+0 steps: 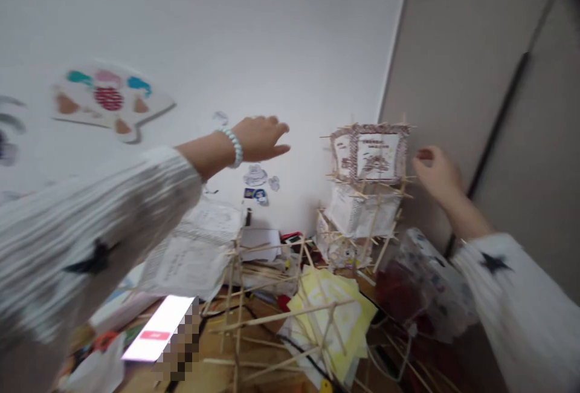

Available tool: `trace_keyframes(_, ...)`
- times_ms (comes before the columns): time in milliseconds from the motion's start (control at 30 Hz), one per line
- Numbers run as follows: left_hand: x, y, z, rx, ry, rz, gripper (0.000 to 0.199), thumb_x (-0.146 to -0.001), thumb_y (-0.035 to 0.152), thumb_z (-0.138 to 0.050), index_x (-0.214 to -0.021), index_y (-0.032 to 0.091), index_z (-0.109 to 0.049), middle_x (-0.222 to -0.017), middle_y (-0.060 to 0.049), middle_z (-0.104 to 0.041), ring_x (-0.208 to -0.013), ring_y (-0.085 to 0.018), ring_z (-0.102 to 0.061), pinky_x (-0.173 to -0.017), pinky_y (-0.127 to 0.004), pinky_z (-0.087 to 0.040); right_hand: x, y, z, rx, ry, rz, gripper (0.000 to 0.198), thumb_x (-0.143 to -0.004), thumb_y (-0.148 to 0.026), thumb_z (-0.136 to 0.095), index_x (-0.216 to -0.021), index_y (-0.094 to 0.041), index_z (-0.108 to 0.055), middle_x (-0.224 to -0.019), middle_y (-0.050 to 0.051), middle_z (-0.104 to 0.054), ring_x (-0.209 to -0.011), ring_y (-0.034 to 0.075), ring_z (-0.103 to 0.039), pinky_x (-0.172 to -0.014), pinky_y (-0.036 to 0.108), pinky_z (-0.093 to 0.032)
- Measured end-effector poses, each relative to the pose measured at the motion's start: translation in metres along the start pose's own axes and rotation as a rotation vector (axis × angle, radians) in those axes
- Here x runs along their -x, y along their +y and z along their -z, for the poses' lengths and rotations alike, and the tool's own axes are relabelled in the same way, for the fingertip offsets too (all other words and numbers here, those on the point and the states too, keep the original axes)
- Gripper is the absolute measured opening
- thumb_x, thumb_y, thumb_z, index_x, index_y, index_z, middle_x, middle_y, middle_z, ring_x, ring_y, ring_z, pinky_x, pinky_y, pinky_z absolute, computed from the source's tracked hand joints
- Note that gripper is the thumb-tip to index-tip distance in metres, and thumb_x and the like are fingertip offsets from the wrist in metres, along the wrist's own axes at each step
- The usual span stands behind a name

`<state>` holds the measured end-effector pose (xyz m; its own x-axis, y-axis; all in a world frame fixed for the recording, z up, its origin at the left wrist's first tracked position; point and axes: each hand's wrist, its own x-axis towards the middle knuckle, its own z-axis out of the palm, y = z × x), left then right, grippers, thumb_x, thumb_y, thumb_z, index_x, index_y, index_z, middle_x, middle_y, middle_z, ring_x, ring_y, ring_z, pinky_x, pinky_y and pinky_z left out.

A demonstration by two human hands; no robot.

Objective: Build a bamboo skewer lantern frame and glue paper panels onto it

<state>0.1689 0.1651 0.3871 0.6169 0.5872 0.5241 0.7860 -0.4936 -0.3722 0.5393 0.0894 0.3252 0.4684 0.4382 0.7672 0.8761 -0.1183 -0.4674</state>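
Observation:
My left hand, with a pale bead bracelet on its wrist, is held in the air before the white wall. Its fingers are stretched out with nothing in them. My right hand hovers just right of a tower of stick frames. Its fingers are loosely curled, with a small gap at the thumb; I see nothing in it and no contact. The tower's top box has printed paper sides with brown borders. Under it sit a white paper box and a lower box, partly hidden by sticks.
An open stick frame stands in front, beside yellow paper sheets. A lit phone and a white paper-covered piece lie to the left. A clear plastic bag is at right. A fan-shaped decoration hangs on the wall.

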Motion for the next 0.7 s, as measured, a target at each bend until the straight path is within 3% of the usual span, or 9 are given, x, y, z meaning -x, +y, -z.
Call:
trace_keyframes(67, 0.055, -0.032, -0.025, -0.013, -0.242, 0.090, 0.055, -0.084, 0.050, -0.041, -0.127, 0.015, -0.045, -0.125, -0.015, -0.053, -0.115, -0.031, -0.050, -0.097, -0.045, -0.035, 0.032, 0.000, 0.003, -0.064, -0.008, 0.109, 0.031, -0.081, -0.031, -0.051, -0.108, -0.017, -0.058, -0.106, 0.011, -0.066, -0.079, 0.020, -0.058, -0.071, 0.031, -0.041)
trace_keyframes(133, 0.109, -0.057, -0.054, 0.051, -0.488, 0.200, 0.060, -0.072, 0.047, -0.059, -0.122, 0.016, -0.050, -0.122, -0.016, -0.057, -0.111, -0.032, -0.054, -0.094, -0.041, -0.039, 0.064, -0.001, -0.001, -0.107, -0.073, 0.175, 0.030, -0.076, -0.037, -0.051, -0.100, -0.020, -0.058, -0.091, 0.007, -0.067, -0.063, 0.018, -0.054, -0.061, 0.030, -0.040)
trace_keyframes(200, 0.154, -0.071, -0.079, 0.065, -0.535, 0.283, 0.069, -0.065, 0.044, -0.067, -0.125, 0.018, -0.048, -0.119, -0.016, -0.061, -0.101, -0.029, -0.061, -0.085, -0.036, -0.045, 0.090, -0.008, -0.008, -0.161, -0.181, 0.222, 0.032, -0.074, -0.040, -0.050, -0.097, -0.020, -0.058, -0.080, 0.005, -0.065, -0.055, 0.017, -0.051, -0.056, 0.030, -0.040)
trace_keyframes(300, 0.193, -0.075, -0.104, 0.054, -0.470, 0.379, 0.063, -0.077, 0.038, -0.056, -0.133, 0.017, -0.036, -0.105, -0.013, -0.067, -0.092, -0.025, -0.064, -0.077, -0.033, -0.047, 0.117, -0.030, -0.021, -0.216, -0.310, 0.312, 0.035, -0.075, -0.041, -0.047, -0.099, -0.018, -0.057, -0.081, 0.006, -0.065, -0.053, 0.017, -0.051, -0.055, 0.030, -0.041)
trace_keyframes(400, 0.201, -0.069, -0.109, 0.034, -0.394, 0.391, 0.041, -0.081, 0.032, -0.053, -0.118, 0.016, -0.047, -0.098, -0.013, -0.067, -0.090, -0.025, -0.064, -0.074, -0.031, -0.046, 0.132, -0.060, -0.031, -0.196, -0.398, 0.414, 0.035, -0.079, -0.038, -0.045, -0.105, -0.018, -0.055, -0.084, 0.005, -0.065, -0.053, 0.016, -0.052, -0.054, 0.029, -0.041)
trace_keyframes(500, 0.193, -0.069, -0.099, -0.006, -0.340, 0.369, 0.028, -0.080, 0.030, -0.058, -0.104, 0.018, -0.053, -0.093, -0.010, -0.067, -0.086, -0.024, -0.063, -0.071, -0.030, -0.045, 0.147, -0.087, -0.035, -0.148, -0.449, 0.520, 0.032, -0.082, -0.035, -0.043, -0.108, -0.018, -0.054, -0.091, 0.006, -0.066, -0.055, 0.015, -0.055, -0.054, 0.027, -0.040)
trace_keyframes(700, 0.173, -0.091, -0.046, -0.241, -0.174, 0.370, 0.025, -0.084, 0.028, -0.055, -0.108, 0.021, -0.051, -0.098, -0.012, -0.063, -0.090, -0.026, -0.061, -0.068, -0.032, -0.045, 0.172, -0.119, -0.034, -0.148, -0.452, 0.721, 0.033, -0.084, -0.035, -0.042, -0.110, -0.020, -0.056, -0.098, 0.006, -0.067, -0.066, 0.018, -0.063, -0.056, 0.029, -0.046)
